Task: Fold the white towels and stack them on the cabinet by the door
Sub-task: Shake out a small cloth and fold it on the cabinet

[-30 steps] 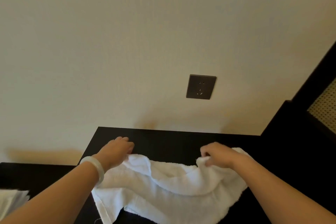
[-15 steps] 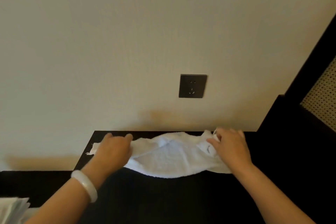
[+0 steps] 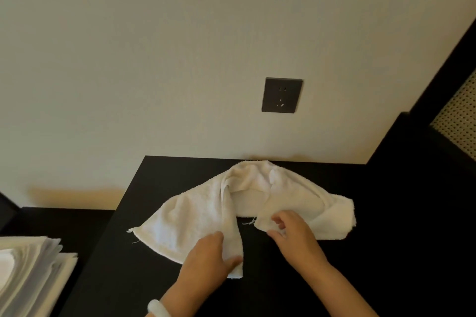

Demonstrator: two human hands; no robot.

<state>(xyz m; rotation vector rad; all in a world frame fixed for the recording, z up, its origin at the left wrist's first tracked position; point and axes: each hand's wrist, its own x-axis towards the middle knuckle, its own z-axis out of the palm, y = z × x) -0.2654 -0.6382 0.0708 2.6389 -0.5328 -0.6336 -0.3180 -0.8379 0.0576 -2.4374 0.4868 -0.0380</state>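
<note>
A white towel (image 3: 195,216) lies crumpled in an arch on the black cabinet top (image 3: 144,278), its middle bunched up near the wall. My left hand (image 3: 208,260) grips the near left corner flap of the towel. My right hand (image 3: 291,234) pinches the near edge of the towel's right part between thumb and fingers. A white bangle (image 3: 158,309) sits on my left wrist.
A stack of white folded cloths (image 3: 31,275) lies at the lower left on a lower dark surface. A dark wall socket (image 3: 282,95) is on the cream wall behind. A black frame with a woven panel (image 3: 458,121) rises at the right.
Both hands have pulled back from the wall toward me, dragging the towel's two ends with them. The towel, stretched along the back edge before, now arches with its ends near me.
</note>
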